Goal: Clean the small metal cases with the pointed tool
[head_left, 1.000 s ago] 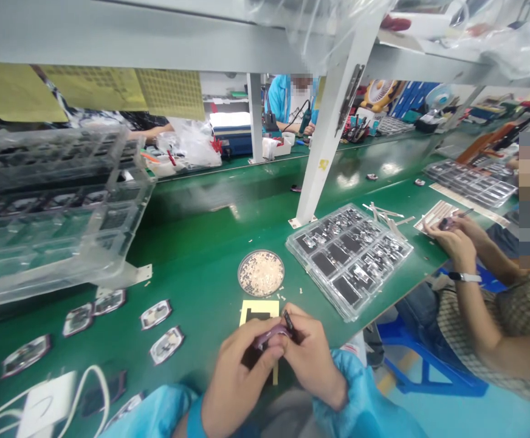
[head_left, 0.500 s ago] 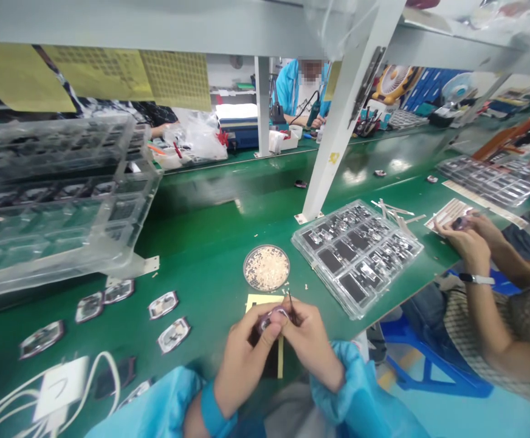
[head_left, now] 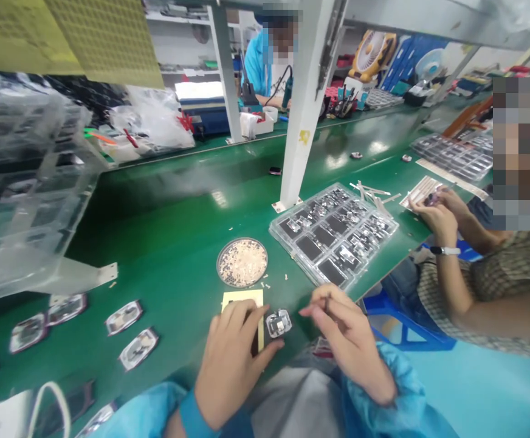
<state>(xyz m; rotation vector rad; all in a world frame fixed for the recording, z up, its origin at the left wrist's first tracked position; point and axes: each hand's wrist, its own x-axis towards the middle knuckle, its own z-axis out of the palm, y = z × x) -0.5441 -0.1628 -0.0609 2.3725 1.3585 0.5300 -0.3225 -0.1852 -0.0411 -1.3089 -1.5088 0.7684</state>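
Observation:
My left hand (head_left: 235, 350) lies over a yellow-edged dark pad (head_left: 228, 297), its thumb and fingers spread apart. Just beyond their tips, on the green bench, is a small rounded-square device housing (head_left: 278, 323) with silvery parts inside. To the right, my right hand (head_left: 344, 337) hovers with thumb and fingers pinched together; what is between them, if anything, is too small to make out. Ahead of the left hand stands a round dish (head_left: 242, 261) of tiny pale pieces, some scattered beside it. A clear compartment tray (head_left: 299, 254) of dark screens and silvery parts lies beyond my right hand.
Several device housings (head_left: 138, 349) lie at the left, near a white adapter (head_left: 3, 417) with a cable. Stacked clear trays (head_left: 78, 201) and a white post (head_left: 304, 121) rise from the bench. At right, a co-worker's hands (head_left: 440, 213) hold a small part; another person sits opposite.
My hands have parted. The housing they held together is now down on the bench, the left hand has spread open, and the right hand has moved right. The view has shifted rightward.

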